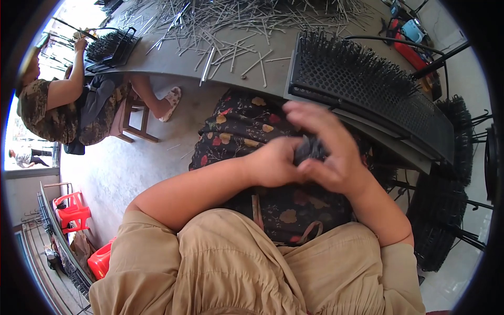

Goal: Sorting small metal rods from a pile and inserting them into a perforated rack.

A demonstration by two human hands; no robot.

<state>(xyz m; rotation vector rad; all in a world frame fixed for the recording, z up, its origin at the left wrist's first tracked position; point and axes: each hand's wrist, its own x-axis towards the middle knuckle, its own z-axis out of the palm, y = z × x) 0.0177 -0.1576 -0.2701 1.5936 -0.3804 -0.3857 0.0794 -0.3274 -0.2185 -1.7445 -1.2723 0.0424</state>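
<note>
Between the two hands, in the head view, is a dark clump point(311, 150); I can't tell which way its long side runs. It sits at 3 o'clock from the left hand point(275, 161), which is curled tight around it. The right hand point(338, 152) looks open and blurry, fingers pointing to 11 o'clock, thumb just beside the clump. Both arms bend inward. A black rack point(399, 108) is at 2 o'clock.

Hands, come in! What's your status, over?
Left hand gripping dark clump, details unclear. Right hand open beside it. Black perforated tray ahead-right, on grey table.
</note>
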